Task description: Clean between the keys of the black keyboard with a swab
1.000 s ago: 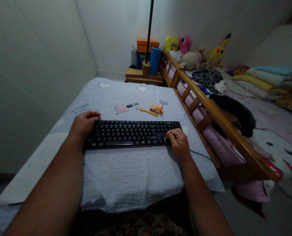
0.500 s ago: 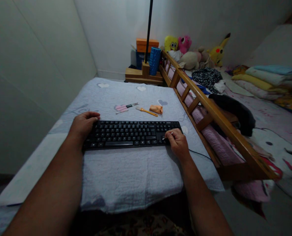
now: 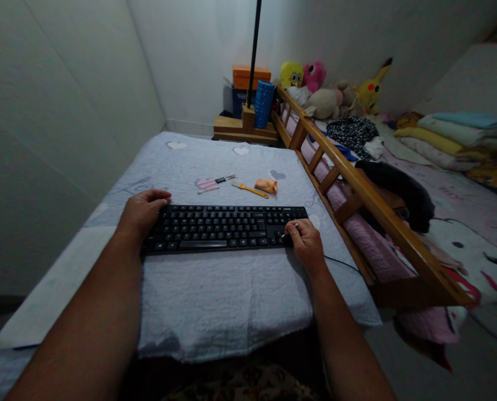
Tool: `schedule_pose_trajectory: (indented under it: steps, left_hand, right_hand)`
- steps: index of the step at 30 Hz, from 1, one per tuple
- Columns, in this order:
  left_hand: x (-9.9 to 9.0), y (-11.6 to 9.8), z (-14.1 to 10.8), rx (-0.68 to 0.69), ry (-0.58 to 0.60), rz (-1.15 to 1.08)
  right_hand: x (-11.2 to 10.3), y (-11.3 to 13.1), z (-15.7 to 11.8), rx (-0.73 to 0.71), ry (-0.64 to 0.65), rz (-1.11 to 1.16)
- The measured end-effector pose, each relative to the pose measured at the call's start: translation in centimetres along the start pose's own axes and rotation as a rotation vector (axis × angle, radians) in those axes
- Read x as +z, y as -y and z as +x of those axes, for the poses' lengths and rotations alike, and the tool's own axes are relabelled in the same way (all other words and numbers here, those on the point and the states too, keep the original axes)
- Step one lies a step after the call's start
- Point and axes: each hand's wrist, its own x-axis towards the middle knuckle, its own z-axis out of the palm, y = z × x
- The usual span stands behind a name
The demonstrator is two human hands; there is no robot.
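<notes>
A black keyboard [image 3: 215, 227] lies flat on the pale blue quilted cover. My left hand [image 3: 142, 216] grips its left end, thumb by the far corner. Over the arrow-key side, my right hand [image 3: 305, 239] is closed in a pinch around a thin white cotton swab [image 3: 283, 235], whose tip points down at the keys. The hand hides part of the number pad. Beyond the keyboard lie a brush with an orange handle [image 3: 253, 191], a dark-handled metal tool [image 3: 222, 180], a thin white stick [image 3: 208, 190] and a crumpled orange packet [image 3: 266, 186].
A wooden bed rail [image 3: 357, 192] runs along the right side, with bedding and plush toys behind it. The keyboard's cable [image 3: 341, 261] trails toward the rail. At the far end stand a black pole [image 3: 254, 53], a blue roller [image 3: 264, 104] and an orange box [image 3: 251, 77].
My right hand has shifted slightly to the right with the cotton swab, its tip moving along the keys. My left hand stays at the keyboard's left end.
</notes>
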Motion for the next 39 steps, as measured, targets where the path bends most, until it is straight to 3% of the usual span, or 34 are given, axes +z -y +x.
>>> schedule_pose_trajectory:
  steps: [9, 39]
  left_hand:
    - [-0.07, -0.74, -0.54, -0.018, -0.004, 0.019]
    - [-0.11, -0.19, -0.14, -0.006, 0.012, 0.034]
  right_hand:
    - [0.15, -0.23, 0.04, -0.019, -0.031, 0.008]
    - [0.51, -0.41, 0.24, -0.006, -0.040, 0.009]
